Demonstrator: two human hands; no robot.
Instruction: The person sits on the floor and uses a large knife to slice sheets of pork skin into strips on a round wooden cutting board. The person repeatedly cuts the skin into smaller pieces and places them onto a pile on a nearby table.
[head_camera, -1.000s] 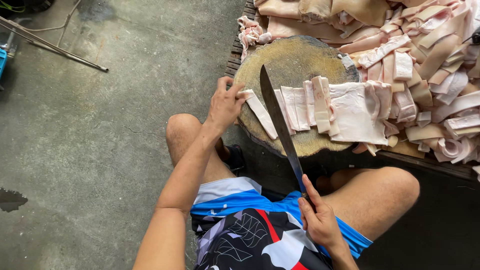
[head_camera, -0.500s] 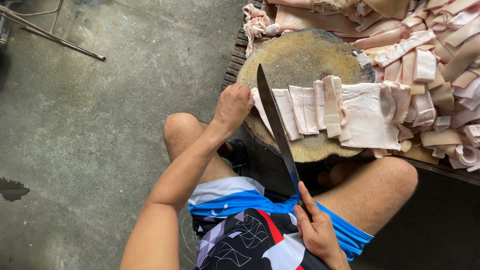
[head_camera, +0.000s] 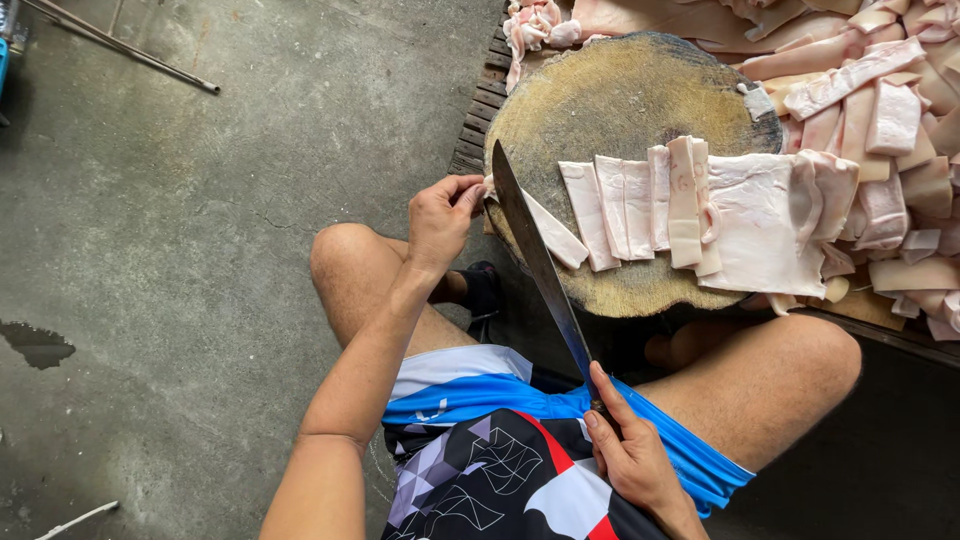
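My right hand (head_camera: 628, 452) grips the handle of a long dark knife (head_camera: 534, 254) above my lap, its blade pointing up to the near left edge of a round wooden chopping block (head_camera: 610, 100). My left hand (head_camera: 440, 215) pinches the end of a pale strip of pork skin (head_camera: 553, 232) at the block's left rim, right beside the blade tip. Several cut strips (head_camera: 640, 205) and a wide uncut slab (head_camera: 760, 220) lie across the block's near half.
A big heap of pale pork skin pieces (head_camera: 880, 90) fills the right and back. A dark slatted wooden platform (head_camera: 480, 110) carries the block. Bare concrete floor (head_camera: 200, 250) on the left has a wet patch (head_camera: 38, 343) and thin metal rods (head_camera: 120, 45).
My left hand has slid off the block's edge and now pinches the end strip by the blade tip. The knife has stayed nearly still. The view has drawn closer.
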